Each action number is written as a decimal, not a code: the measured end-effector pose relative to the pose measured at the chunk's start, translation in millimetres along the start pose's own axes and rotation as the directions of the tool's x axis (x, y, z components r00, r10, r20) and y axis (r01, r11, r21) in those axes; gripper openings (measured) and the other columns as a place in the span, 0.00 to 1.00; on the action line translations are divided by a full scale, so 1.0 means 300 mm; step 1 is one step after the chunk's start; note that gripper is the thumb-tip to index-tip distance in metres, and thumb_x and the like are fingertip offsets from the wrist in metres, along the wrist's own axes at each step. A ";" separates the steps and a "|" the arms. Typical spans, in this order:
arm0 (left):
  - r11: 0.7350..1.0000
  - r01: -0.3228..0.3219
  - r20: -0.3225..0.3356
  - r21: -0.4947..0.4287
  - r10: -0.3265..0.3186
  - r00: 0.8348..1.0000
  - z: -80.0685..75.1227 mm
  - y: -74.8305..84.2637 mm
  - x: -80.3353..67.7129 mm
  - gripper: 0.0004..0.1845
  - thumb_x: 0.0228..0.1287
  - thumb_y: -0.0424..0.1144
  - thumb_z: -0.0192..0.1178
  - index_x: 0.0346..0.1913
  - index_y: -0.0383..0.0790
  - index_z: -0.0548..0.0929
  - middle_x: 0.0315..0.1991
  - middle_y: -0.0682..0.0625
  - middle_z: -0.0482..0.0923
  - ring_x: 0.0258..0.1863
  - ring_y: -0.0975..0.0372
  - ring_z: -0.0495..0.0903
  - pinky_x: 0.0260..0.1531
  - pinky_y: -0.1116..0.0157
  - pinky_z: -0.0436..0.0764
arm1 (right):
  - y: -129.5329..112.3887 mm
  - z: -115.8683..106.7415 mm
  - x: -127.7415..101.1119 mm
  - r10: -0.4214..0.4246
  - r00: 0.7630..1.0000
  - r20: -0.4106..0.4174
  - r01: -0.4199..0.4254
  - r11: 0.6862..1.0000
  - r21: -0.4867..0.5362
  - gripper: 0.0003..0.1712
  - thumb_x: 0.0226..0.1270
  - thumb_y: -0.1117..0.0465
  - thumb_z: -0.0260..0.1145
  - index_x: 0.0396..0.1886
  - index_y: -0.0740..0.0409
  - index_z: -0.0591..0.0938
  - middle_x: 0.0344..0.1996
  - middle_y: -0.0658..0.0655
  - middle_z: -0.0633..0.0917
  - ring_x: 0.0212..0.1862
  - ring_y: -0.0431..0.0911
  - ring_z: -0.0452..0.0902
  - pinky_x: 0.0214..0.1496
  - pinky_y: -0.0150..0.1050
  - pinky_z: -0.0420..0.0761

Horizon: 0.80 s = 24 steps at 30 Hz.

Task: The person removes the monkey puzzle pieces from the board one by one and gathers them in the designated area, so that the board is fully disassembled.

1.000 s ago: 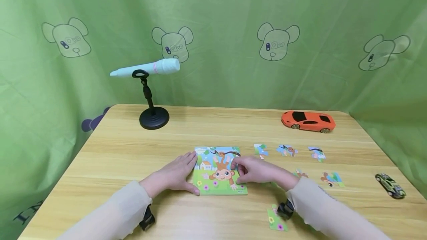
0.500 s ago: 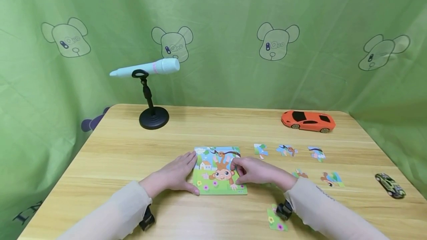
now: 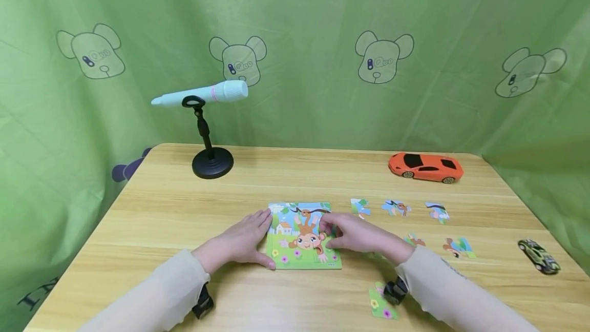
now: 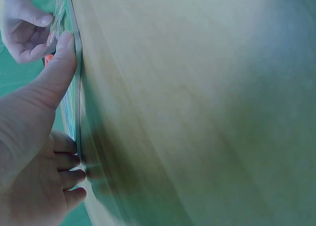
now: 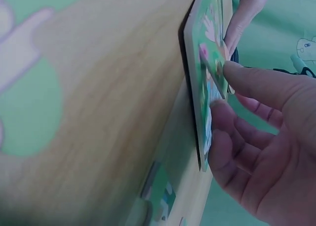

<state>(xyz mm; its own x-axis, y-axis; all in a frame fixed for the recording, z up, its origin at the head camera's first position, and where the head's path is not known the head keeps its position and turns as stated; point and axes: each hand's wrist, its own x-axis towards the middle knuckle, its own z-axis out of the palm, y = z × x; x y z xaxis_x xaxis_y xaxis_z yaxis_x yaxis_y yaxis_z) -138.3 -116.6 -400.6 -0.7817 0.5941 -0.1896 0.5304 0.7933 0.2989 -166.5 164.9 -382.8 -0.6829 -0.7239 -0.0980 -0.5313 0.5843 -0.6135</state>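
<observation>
Head view: a monkey puzzle board (image 3: 301,237) lies flat near the front middle of the wooden tabletop (image 3: 184,209). The left hand (image 3: 239,242) rests flat against the board's left edge, fingers straight and close together, thumb along the near-left corner. The right hand (image 3: 355,234) sits on the board's right side, its fingers curled and pinching a puzzle piece (image 3: 328,233) at the right part of the picture. To the right, 5 loose pieces (image 3: 396,208) lie scattered on the tabletop, and 1 more green piece (image 3: 380,306) lies near the right sleeve. An orange toy car (image 3: 426,167) stands at the back right, a small dark toy car (image 3: 539,256) at the far right edge, and a pale microphone on a black stand (image 3: 209,160) at the back left.

Left wrist view: the left hand (image 4: 34,137) presses its thumb (image 4: 61,67) against the board's thin edge, the other fingers lightly bent beside it.

Right wrist view: the right hand (image 5: 261,142) holds the piece (image 5: 215,63) between thumb and fingers, tilted up from the board's surface.
</observation>
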 end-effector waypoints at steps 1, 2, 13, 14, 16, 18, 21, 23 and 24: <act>1.000 0.001 0.001 -0.001 -0.001 1.000 0.000 0.000 -0.001 0.59 0.45 0.66 0.61 0.68 0.26 0.52 0.70 0.35 0.45 0.68 0.47 0.46 0.66 0.54 0.47 | 0.000 -0.002 -0.002 -0.005 1.000 0.002 0.005 1.000 0.017 0.10 0.56 0.67 0.67 0.34 0.54 0.74 0.27 0.48 0.75 0.29 0.41 0.69 0.29 0.34 0.73; 1.000 0.000 0.001 -0.003 0.000 1.000 0.000 0.000 -0.001 0.59 0.45 0.66 0.62 0.68 0.26 0.52 0.70 0.35 0.45 0.68 0.47 0.46 0.66 0.54 0.48 | 0.000 -0.004 -0.005 -0.010 1.000 0.002 0.010 0.999 0.036 0.09 0.57 0.68 0.66 0.34 0.54 0.74 0.26 0.47 0.75 0.28 0.40 0.69 0.28 0.33 0.72; 1.000 -0.022 -0.011 0.003 0.022 1.000 -0.002 0.003 -0.006 0.58 0.45 0.65 0.62 0.68 0.24 0.53 0.69 0.34 0.46 0.68 0.45 0.47 0.65 0.53 0.49 | 0.021 -0.009 -0.019 -0.020 1.000 -0.017 0.022 0.986 0.164 0.07 0.60 0.70 0.63 0.36 0.57 0.78 0.24 0.48 0.76 0.27 0.39 0.70 0.28 0.32 0.74; 1.000 -0.021 -0.010 0.002 0.021 1.000 -0.001 0.003 -0.006 0.58 0.45 0.66 0.62 0.68 0.25 0.53 0.69 0.34 0.46 0.68 0.45 0.47 0.65 0.53 0.49 | 0.023 -0.009 -0.019 -0.016 1.000 -0.017 0.019 0.984 0.177 0.06 0.60 0.69 0.63 0.36 0.57 0.78 0.24 0.48 0.77 0.27 0.40 0.71 0.28 0.33 0.74; 1.000 -0.019 -0.009 0.001 0.019 1.000 -0.001 0.003 -0.007 0.58 0.45 0.66 0.62 0.68 0.25 0.53 0.69 0.34 0.46 0.68 0.45 0.47 0.65 0.53 0.49 | 0.026 -0.009 -0.019 -0.008 1.000 -0.021 0.012 0.978 0.206 0.04 0.61 0.68 0.63 0.35 0.57 0.79 0.24 0.49 0.77 0.27 0.40 0.72 0.28 0.33 0.75; 1.000 -0.018 -0.009 0.002 0.018 1.000 -0.001 0.003 -0.007 0.58 0.45 0.66 0.62 0.68 0.25 0.53 0.69 0.34 0.46 0.68 0.45 0.47 0.65 0.53 0.49 | 0.027 -0.008 -0.019 -0.006 1.000 -0.027 0.012 0.973 0.231 0.03 0.61 0.67 0.63 0.35 0.57 0.79 0.25 0.50 0.78 0.27 0.41 0.72 0.28 0.33 0.75; 1.000 -0.019 -0.011 0.005 0.019 1.000 -0.001 0.003 -0.006 0.58 0.45 0.66 0.62 0.68 0.25 0.53 0.69 0.34 0.46 0.68 0.45 0.47 0.65 0.54 0.49 | 0.024 -0.009 -0.020 -0.002 0.999 -0.034 0.011 0.966 0.259 0.02 0.62 0.66 0.63 0.34 0.58 0.80 0.26 0.51 0.80 0.28 0.42 0.73 0.28 0.32 0.75; 1.000 -0.019 -0.012 0.004 0.019 1.000 -0.001 0.004 -0.005 0.59 0.45 0.66 0.62 0.68 0.25 0.53 0.69 0.34 0.46 0.68 0.45 0.47 0.65 0.54 0.48 | 0.021 -0.016 -0.022 0.000 0.999 -0.036 0.010 0.960 0.279 0.02 0.63 0.65 0.62 0.34 0.59 0.80 0.27 0.52 0.80 0.28 0.42 0.73 0.28 0.32 0.75; 1.000 -0.018 -0.012 0.005 0.018 1.000 -0.001 0.004 -0.005 0.59 0.45 0.66 0.62 0.68 0.25 0.53 0.69 0.34 0.46 0.68 0.45 0.47 0.65 0.54 0.48 | 0.021 -0.021 -0.024 0.003 0.999 -0.037 0.007 0.957 0.289 0.02 0.63 0.65 0.62 0.34 0.59 0.80 0.27 0.53 0.80 0.28 0.43 0.73 0.28 0.32 0.74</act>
<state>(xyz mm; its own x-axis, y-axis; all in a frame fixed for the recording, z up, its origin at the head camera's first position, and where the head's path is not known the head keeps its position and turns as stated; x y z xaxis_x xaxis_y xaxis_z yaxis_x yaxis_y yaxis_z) -136.7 -116.7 -399.7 -0.7755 0.6071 -0.1732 0.5462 0.7828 0.2980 -168.0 176.2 -380.9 -0.7026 -0.7080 -0.0713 -0.3686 0.4478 -0.8146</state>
